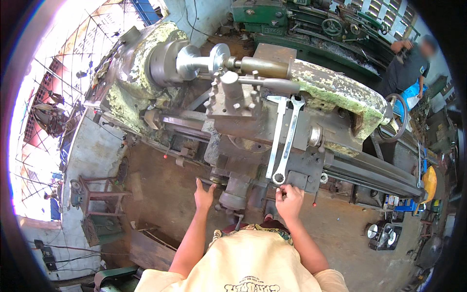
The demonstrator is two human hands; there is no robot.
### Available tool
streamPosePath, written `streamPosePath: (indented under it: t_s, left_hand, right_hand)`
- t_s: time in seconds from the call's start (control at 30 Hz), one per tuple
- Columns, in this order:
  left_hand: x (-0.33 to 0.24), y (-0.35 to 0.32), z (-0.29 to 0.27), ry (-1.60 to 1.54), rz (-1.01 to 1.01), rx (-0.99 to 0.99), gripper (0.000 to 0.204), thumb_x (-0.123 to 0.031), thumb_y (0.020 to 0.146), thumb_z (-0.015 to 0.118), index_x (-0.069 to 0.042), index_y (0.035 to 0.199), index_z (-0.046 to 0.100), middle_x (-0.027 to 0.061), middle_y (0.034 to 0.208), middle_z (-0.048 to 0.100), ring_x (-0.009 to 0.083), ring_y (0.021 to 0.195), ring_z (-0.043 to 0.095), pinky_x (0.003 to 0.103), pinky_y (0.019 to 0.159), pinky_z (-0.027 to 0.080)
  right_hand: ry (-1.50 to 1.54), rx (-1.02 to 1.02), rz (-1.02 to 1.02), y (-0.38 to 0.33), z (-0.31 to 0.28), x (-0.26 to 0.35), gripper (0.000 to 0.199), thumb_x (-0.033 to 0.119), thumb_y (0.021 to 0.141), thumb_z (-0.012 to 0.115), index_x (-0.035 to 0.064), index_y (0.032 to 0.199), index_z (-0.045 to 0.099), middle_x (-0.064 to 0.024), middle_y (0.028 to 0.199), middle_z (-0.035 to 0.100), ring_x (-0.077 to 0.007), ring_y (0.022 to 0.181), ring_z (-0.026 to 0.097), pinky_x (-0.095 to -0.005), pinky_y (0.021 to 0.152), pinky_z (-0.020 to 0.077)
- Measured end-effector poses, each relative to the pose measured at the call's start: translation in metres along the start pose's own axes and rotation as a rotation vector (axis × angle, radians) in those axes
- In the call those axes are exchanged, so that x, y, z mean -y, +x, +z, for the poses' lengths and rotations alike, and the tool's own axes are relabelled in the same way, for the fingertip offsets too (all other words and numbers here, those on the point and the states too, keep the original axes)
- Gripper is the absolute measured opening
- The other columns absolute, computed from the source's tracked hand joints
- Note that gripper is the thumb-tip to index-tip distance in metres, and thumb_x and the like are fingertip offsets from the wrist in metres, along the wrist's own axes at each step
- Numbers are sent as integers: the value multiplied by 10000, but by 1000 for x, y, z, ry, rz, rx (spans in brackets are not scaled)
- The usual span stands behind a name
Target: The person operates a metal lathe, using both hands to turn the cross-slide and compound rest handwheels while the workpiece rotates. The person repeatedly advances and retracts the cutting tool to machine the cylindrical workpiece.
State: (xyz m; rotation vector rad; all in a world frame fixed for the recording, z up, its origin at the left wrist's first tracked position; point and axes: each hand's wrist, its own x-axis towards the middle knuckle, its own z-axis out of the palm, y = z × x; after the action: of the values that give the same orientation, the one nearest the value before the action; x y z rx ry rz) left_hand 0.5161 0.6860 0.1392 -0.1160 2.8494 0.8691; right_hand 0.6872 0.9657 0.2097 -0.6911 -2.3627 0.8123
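Lathe [233, 112], old, green paint flaking, fills the mid-frame; all places below are rel. to it. Left hand [203, 194] lies fingers together vs. the carriage front, by a round knob [234, 194]; whether it grips, can't tell. Right hand [289, 200] is curled at the apron's lower edge, just below 2 long wrenches [283, 138] lying on the carriage. Wrenches look steel: stiff, heavy, prob. oily; take at mid-shank. No labels or signs legible on the lathe; yellow container [430, 182] far right of it.
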Motion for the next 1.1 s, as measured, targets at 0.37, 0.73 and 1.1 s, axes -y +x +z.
streamPosePath:
  t_s: [0.37,0.73,1.1]
  left_hand:
    - [-12,27,-29,258,-44,275,1011,-519,830,750,125,1479,318,321,1330,578,428,1177,618,459,998,510]
    - [-11,33,-40,202,-58,337,982,-525,818,763,149,1423,383,316,1352,564,415,1188,614,452,988,516]
    - [-7,34,-44,188,-62,361,972,-542,829,747,136,1424,387,316,1340,572,418,1185,614,454,978,524]
  right_hand:
    - [-205,30,134,-11,9,14,124,157,802,740,79,873,676,-68,723,654,-284,784,613,-432,776,429]
    - [-325,-100,44,-13,20,10,103,171,812,728,88,846,678,-60,664,611,-279,708,587,-425,740,434]
    - [-325,-89,6,-14,19,9,98,149,804,738,86,853,681,-61,657,607,-291,709,589,-436,730,437]
